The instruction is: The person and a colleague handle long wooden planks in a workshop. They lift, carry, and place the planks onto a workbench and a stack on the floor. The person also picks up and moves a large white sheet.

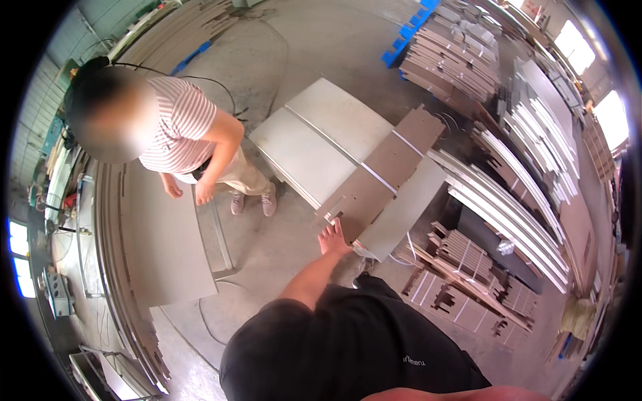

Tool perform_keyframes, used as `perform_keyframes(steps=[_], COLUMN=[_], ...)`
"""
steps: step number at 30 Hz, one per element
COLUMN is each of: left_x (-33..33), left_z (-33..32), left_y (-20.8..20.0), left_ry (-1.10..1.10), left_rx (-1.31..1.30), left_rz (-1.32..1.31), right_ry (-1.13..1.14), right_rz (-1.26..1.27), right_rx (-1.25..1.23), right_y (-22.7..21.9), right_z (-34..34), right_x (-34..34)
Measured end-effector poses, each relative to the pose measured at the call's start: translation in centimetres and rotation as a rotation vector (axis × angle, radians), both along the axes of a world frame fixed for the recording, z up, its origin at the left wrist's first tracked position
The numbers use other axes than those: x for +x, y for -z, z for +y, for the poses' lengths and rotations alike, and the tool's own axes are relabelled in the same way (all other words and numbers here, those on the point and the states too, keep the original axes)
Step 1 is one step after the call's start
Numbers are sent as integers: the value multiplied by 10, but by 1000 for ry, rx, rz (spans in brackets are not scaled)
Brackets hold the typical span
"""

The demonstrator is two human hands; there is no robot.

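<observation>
While the left hand is at the near end of the strapped brown board bundle, its fingers are spread and its tips meet the bundle's near left corner; it is open, not closed round anything. Right hand: out of view, so its state cannot be told (only a patch of bare skin shows at the lower border).

Bundle position: lying flat along the right edge of the pale panel platform, from the far right corner to the near corner. Two white straps cross it. A grey-green sheet lies just beside the bundle's right side.

Surroundings: a co-worker in a striped shirt stands off the platform's left corner, both hands lowered near the right edge of a large beige board. Strapped brown stacks lie right of the grey-green sheet.
</observation>
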State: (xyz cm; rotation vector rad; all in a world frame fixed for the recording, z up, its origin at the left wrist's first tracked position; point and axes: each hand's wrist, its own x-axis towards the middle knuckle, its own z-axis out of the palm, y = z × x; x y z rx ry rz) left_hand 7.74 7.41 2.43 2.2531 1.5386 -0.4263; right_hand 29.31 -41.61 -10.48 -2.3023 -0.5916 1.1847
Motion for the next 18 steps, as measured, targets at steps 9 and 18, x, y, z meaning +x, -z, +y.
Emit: perform_keyframes(steps=[9,18], left_x=[25,53], left_z=[-2,-9], left_y=[-1,14], left_ry=[-38,-46], left_rx=[28,43], left_rz=[146,110], right_ry=[-341,-687], right_rz=[118,-255], right_rx=[-87,421], right_y=[-55,23], right_z=[122,107], right_x=[86,169])
